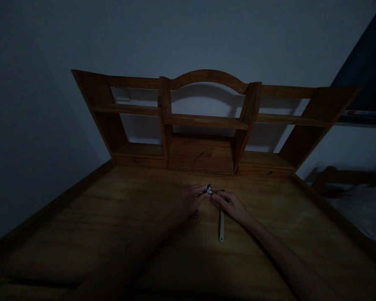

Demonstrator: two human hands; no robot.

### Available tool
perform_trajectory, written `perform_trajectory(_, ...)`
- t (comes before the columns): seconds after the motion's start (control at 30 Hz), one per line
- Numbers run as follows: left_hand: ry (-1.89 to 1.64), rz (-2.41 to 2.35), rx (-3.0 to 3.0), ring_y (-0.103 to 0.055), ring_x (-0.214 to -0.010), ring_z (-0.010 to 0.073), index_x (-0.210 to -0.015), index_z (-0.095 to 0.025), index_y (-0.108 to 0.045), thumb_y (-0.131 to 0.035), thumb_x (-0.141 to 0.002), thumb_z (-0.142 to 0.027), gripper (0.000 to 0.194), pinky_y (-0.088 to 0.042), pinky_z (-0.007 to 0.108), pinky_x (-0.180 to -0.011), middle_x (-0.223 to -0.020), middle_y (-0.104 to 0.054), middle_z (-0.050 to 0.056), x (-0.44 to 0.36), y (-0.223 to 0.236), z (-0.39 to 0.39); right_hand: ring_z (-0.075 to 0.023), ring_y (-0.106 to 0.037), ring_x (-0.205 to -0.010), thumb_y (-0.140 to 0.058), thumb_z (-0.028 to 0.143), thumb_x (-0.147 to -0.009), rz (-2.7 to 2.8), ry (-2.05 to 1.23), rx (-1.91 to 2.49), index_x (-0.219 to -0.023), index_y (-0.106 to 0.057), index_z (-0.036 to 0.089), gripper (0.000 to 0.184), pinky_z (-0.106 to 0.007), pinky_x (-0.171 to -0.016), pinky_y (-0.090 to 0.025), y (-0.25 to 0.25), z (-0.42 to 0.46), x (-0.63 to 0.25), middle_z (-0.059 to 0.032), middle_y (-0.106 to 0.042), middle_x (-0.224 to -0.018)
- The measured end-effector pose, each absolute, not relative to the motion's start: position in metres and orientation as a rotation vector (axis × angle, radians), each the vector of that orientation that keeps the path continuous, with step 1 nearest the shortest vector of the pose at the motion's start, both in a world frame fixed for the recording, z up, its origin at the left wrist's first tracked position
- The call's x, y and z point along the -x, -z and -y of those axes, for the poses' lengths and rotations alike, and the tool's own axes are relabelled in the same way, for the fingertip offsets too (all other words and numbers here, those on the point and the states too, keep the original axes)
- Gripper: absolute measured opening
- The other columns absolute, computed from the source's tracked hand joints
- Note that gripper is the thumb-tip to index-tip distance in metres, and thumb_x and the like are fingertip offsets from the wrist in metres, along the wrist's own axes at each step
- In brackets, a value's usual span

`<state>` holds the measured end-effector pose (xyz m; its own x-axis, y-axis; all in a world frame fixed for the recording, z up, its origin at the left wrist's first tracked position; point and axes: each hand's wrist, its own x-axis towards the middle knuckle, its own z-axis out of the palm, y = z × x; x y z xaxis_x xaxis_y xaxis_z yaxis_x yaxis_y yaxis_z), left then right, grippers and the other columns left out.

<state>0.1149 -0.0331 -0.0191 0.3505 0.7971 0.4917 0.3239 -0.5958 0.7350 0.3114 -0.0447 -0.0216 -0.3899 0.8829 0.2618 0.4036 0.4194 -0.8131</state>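
No readable text or labels

Wooden desk (131, 230) with hutch (207, 121). The left hand (189, 200) and right hand (231, 205) hold a small metallic piece (208, 190) between them; a pale flat handle (222, 228) lies below the right hand.

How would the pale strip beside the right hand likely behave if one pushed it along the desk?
The pale strip looks straight, so it is probably stiff. It seems to lie flat on the desk, so it would likely slide, not roll. Its hard-to-see far end leaves its balance unclear.
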Motion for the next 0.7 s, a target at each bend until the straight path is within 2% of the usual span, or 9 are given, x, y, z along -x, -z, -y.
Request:
perform_trajectory(0.43,-1.102,-0.896,-2.089,-0.061,-0.082,0.0174,-0.099,-0.021,-0.068,-0.06,-0.081,-0.033,0.023,-0.046,0.026,-0.074,-0.091,-0.067,0.003,-0.1117,0.0176,0.0307,-0.0086,-0.036,-0.052,-0.044,0.051,-0.088,1.999,-1.082,1.023,-0.069,-0.055,0.015,0.042,-0.021,-0.047,-0.027,0.0157,0.0467,-0.3187,0.0029,-0.042,-0.059)
perform_trajectory(0.57,-1.154,-0.898,-1.905,-0.062,-0.086,0.0181,-0.107,-0.02,-0.065,-0.063,-0.078,-0.033,0.031,-0.049,0.027,-0.078,-0.101,-0.067,0.005,-0.1154,0.0176,0.0326,-0.0088,-0.035,-0.051,-0.043,0.052,-0.088,1.967,-1.037,1.064,-0.07,-0.054,0.015,0.043,-0.021,-0.047,-0.027,0.0188,0.045,-0.3174,0.0031,-0.041,-0.058)
perform_trajectory(0.7,-1.121,-0.769,-1.625,-0.063,-0.095,0.0202,-0.109,-0.017,-0.063,-0.055,-0.083,-0.041,0.036,-0.049,0.033,-0.086,-0.104,-0.068,0.006,-0.118,0.0157,0.0351,-0.0101,-0.04,-0.055,-0.039,0.055,-0.089,1.951,-0.945,1.093,-0.068,-0.053,0.016,0.046,-0.021,-0.05,-0.031,0.022,0.0429,-0.3143,0.0018,-0.044,-0.061)
